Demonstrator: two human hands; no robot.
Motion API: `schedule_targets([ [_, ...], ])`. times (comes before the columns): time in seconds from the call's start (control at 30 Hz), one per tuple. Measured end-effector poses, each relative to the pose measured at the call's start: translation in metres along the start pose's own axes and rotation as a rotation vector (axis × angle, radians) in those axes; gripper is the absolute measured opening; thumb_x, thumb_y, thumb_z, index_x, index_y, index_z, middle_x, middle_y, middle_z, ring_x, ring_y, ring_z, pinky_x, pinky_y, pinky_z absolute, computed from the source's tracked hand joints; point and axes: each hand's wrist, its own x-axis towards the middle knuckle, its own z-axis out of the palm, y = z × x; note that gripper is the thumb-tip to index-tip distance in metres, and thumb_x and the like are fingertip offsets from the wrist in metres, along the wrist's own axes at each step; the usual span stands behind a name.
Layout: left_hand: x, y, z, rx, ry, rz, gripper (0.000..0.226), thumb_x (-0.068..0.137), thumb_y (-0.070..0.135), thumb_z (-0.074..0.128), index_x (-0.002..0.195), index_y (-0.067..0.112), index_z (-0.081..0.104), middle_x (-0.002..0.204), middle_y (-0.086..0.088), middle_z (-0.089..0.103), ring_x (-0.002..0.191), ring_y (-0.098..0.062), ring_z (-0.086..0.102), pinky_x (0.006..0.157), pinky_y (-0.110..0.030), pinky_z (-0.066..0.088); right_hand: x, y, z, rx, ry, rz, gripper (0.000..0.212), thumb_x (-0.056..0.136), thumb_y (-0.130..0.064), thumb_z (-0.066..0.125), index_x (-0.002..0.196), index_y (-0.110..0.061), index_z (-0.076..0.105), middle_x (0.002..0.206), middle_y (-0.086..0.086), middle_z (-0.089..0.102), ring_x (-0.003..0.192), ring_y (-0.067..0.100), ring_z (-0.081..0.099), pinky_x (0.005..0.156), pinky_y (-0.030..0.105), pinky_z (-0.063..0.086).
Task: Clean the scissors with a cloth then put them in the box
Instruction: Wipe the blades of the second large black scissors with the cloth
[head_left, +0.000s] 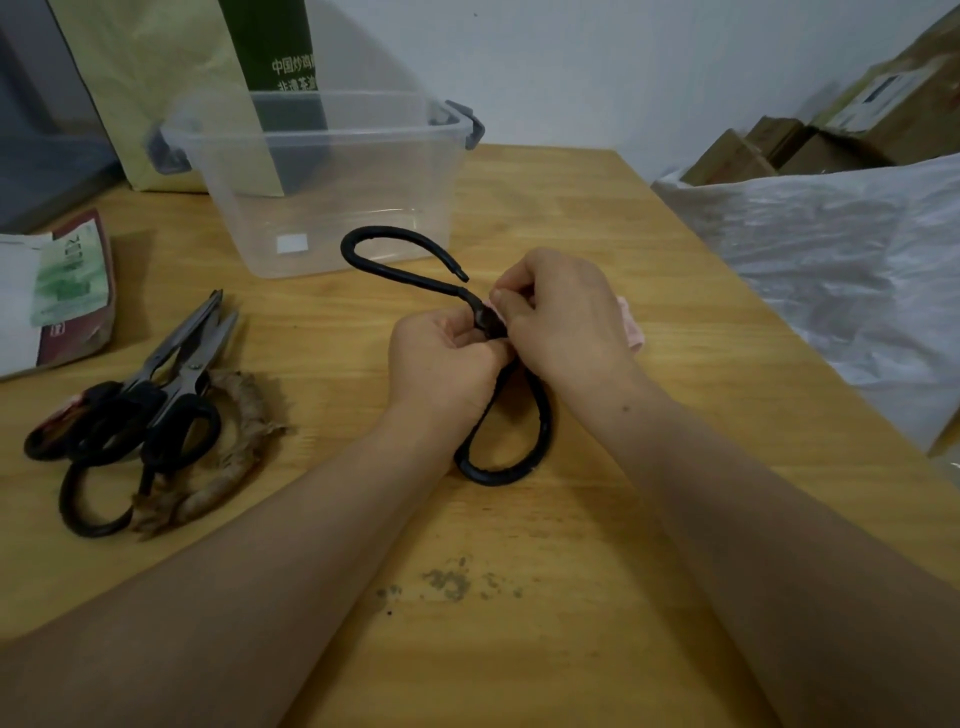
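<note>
Black scissors with big loop handles (395, 260) sit at the table's middle, one loop pointing toward the box, the other (524, 447) toward me. My left hand (441, 358) grips them near the pivot. My right hand (561, 306) presses a pink cloth (631, 327) against the same spot; most of the cloth and the blades are hidden by my hands. A clear plastic box (322, 176) with grey latches stands open just behind, nothing visible inside it.
A pile of other black-handled scissors (150, 410) lies at the left on a frayed rope ring (244, 457). Packets (57, 296) lie at the far left, paper bags (171, 78) behind the box. White plastic sheeting (841, 270) borders the wooden table (519, 597) on the right.
</note>
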Motion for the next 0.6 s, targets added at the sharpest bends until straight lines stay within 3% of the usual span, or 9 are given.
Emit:
schedule_targets([
  [0.07, 0.000, 0.000, 0.000, -0.002, -0.004, -0.002, 0.020, 0.078, -0.012, 0.065, 0.081, 0.007, 0.071, 0.072, -0.003, 0.072, 0.073, -0.014, 0.069, 0.074, -0.027, 0.058, 0.000, 0.000, 0.000, 0.003, 0.010, 0.005, 0.018, 0.096, -0.016, 0.050, 0.093, -0.011, 0.068, 0.099, 0.002, 0.068, 0.094, 0.017, 0.060, 0.066, 0.024, 0.040],
  [0.17, 0.000, -0.001, -0.001, 0.003, 0.009, -0.011, 0.021, 0.077, -0.011, 0.065, 0.083, 0.008, 0.072, 0.076, -0.004, 0.074, 0.079, -0.016, 0.071, 0.078, -0.028, 0.057, 0.001, 0.004, -0.001, 0.019, -0.007, 0.040, 0.024, 0.096, -0.018, 0.050, 0.084, -0.016, 0.070, 0.083, 0.003, 0.069, 0.066, 0.017, 0.060, 0.049, 0.020, 0.039],
  [0.23, -0.001, 0.000, 0.000, -0.011, -0.001, -0.017, 0.021, 0.077, -0.012, 0.065, 0.086, 0.007, 0.071, 0.081, -0.009, 0.074, 0.082, -0.021, 0.071, 0.079, -0.029, 0.057, 0.005, 0.012, -0.002, 0.188, 0.000, 0.120, 0.029, 0.095, -0.020, 0.054, 0.068, -0.025, 0.065, 0.064, -0.003, 0.067, 0.054, 0.012, 0.057, 0.056, 0.025, 0.050],
  [0.3, -0.002, 0.003, 0.002, -0.041, -0.012, -0.020, 0.023, 0.077, -0.014, 0.064, 0.083, 0.007, 0.069, 0.082, -0.013, 0.073, 0.081, -0.024, 0.071, 0.075, -0.028, 0.058, 0.006, 0.020, -0.009, 0.434, -0.026, 0.199, 0.027, 0.091, -0.021, 0.063, 0.065, -0.029, 0.063, 0.058, -0.010, 0.065, 0.057, 0.005, 0.060, 0.060, 0.025, 0.055],
  [0.37, -0.002, 0.005, 0.002, -0.051, -0.011, -0.015, 0.025, 0.077, -0.015, 0.063, 0.081, 0.009, 0.069, 0.079, -0.011, 0.072, 0.077, -0.022, 0.071, 0.072, -0.025, 0.058, 0.005, 0.025, -0.014, 0.566, -0.094, 0.147, 0.009, 0.081, -0.018, 0.074, 0.073, -0.022, 0.071, 0.070, -0.001, 0.071, 0.069, 0.012, 0.068, 0.067, 0.028, 0.058],
  [0.43, -0.001, 0.004, 0.001, -0.042, -0.007, -0.009, 0.025, 0.078, -0.013, 0.063, 0.083, 0.011, 0.069, 0.077, -0.007, 0.073, 0.074, -0.018, 0.071, 0.070, -0.023, 0.058, 0.001, 0.024, -0.017, 0.590, -0.176, 0.105, 0.007, 0.074, -0.017, 0.080, 0.078, -0.015, 0.074, 0.079, 0.014, 0.073, 0.077, 0.026, 0.071, 0.074, 0.039, 0.059],
  [0.5, -0.001, 0.003, 0.001, -0.032, -0.009, -0.006, 0.026, 0.079, -0.012, 0.062, 0.084, 0.012, 0.069, 0.074, -0.003, 0.073, 0.072, -0.015, 0.071, 0.068, -0.020, 0.057, 0.000, 0.022, -0.013, 0.544, -0.188, 0.118, 0.005, 0.074, -0.018, 0.080, 0.075, -0.019, 0.075, 0.081, 0.017, 0.073, 0.082, 0.035, 0.070, 0.075, 0.050, 0.057],
  [0.6, -0.001, 0.003, 0.002, -0.005, -0.002, 0.015, 0.025, 0.080, -0.013, 0.062, 0.086, 0.011, 0.069, 0.073, -0.001, 0.072, 0.071, -0.012, 0.071, 0.066, -0.017, 0.056, 0.002, 0.018, -0.007, 0.517, -0.128, 0.150, 0.010, 0.074, -0.022, 0.081, 0.068, -0.021, 0.073, 0.071, 0.012, 0.072, 0.072, 0.035, 0.069, 0.068, 0.050, 0.059],
])
